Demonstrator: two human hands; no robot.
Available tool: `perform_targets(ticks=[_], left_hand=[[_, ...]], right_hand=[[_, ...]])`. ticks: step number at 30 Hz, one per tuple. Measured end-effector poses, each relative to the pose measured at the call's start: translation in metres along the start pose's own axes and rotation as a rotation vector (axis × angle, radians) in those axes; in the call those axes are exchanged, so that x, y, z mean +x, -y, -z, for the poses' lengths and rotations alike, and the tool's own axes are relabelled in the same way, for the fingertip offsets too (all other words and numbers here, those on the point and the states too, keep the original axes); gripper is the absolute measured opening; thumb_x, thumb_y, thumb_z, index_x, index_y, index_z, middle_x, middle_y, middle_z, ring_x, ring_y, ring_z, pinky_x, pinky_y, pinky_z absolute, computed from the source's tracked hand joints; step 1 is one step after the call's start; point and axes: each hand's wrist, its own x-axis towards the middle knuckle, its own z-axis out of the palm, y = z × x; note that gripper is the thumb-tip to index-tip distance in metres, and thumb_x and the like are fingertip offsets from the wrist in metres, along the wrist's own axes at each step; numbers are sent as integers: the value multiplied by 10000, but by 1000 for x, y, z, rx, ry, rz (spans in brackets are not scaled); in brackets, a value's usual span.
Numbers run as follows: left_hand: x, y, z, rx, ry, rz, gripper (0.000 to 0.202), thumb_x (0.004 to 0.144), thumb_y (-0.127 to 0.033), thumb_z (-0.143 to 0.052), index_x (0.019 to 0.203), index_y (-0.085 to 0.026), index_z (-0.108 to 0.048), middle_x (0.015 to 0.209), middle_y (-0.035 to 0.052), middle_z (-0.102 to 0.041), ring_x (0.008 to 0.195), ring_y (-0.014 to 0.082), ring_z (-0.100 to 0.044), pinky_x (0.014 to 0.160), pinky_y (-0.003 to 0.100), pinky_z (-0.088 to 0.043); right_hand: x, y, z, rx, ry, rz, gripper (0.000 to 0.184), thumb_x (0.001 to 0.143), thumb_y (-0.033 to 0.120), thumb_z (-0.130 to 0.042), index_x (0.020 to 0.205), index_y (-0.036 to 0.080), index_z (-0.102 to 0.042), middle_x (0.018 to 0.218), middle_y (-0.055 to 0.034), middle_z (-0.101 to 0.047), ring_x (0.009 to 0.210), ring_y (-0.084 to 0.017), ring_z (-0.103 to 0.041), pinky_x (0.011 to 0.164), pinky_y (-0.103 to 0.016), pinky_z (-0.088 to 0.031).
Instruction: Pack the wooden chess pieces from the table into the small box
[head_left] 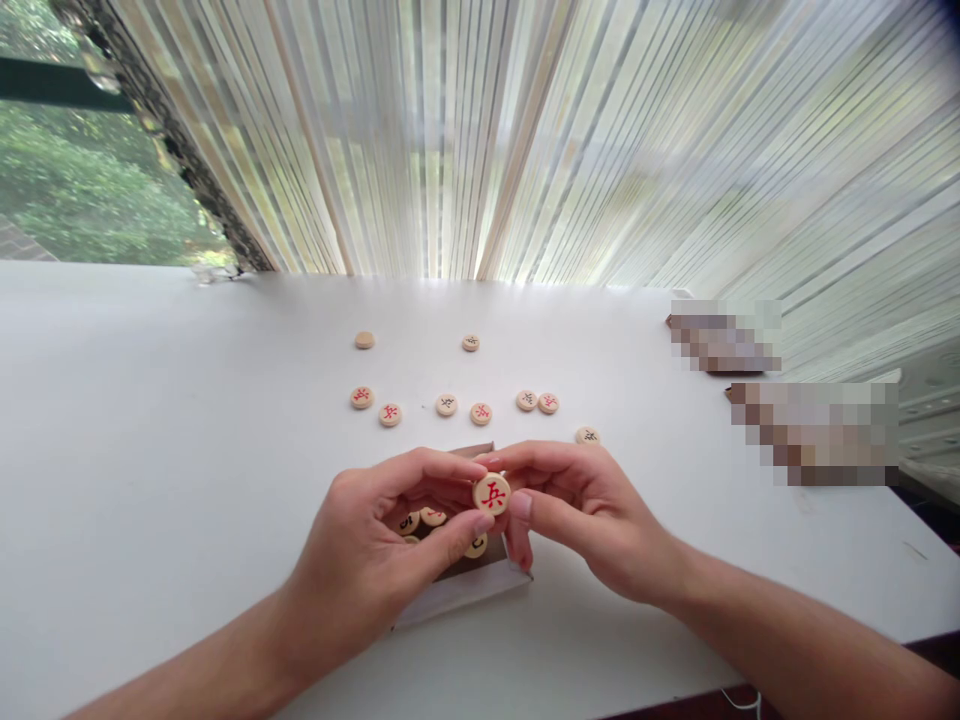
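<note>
1. The left hand [375,545] and the right hand [592,520] meet over the middle of the white bench [150,450], close to its near edge
2. Between them is a round pale wooden disc [491,494] with a red character on its face, turned toward the camera and held clear of the bench
3. The left grip is clamped on the disc, thumb under its lower edge and forefinger curled over the top
4. The right grip is pinched on it too, thumb against the right edge and fingers arched above
5. Directly below the hands lies a small open cardboard box [465,590] holding more wooden pieces [431,517], partly hidden by the fingers
6. Farther out, loose wooden discs [446,404] lie scattered flat on the bench, some marked red, some black; one sits just beyond the right hand's knuckles
7. Two pixelated brown shapes [814,430] rest at the right of the bench, and a striped sheer curtain [600,130] hangs behind
</note>
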Motion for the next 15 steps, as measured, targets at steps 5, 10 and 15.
perform_targets(ticks=[5,10,15], left_hand=[[1,0,-1,-2,9,-33,225,914,-80,-797,1074,-237,-814,952,-4,-865,764,111,-821,691,108,-643],[1,1,0,58,14,-111,277,904,-32,-779,1089,-231,-833,944,-4,-861,806,135,-831,757,147,-667],[1,1,-1,2,27,-66,278,911,-33,-773,1095,-235,-824,915,-16,-861,774,133,-832,728,144,-667]], right_hand=[[1,-2,-3,-6,-40,-52,163,963,283,-806,1078,168,-808,802,-18,-720,602,-71,-634,578,-184,-564],[1,-3,-3,15,-91,-164,229,823,262,-934,931,134,-776,685,-1,-703,532,-73,-617,517,-170,-531],[2,-1,-3,-2,-82,-136,222,913,336,-858,961,136,-775,702,-2,-702,539,-72,-627,541,-185,-550]])
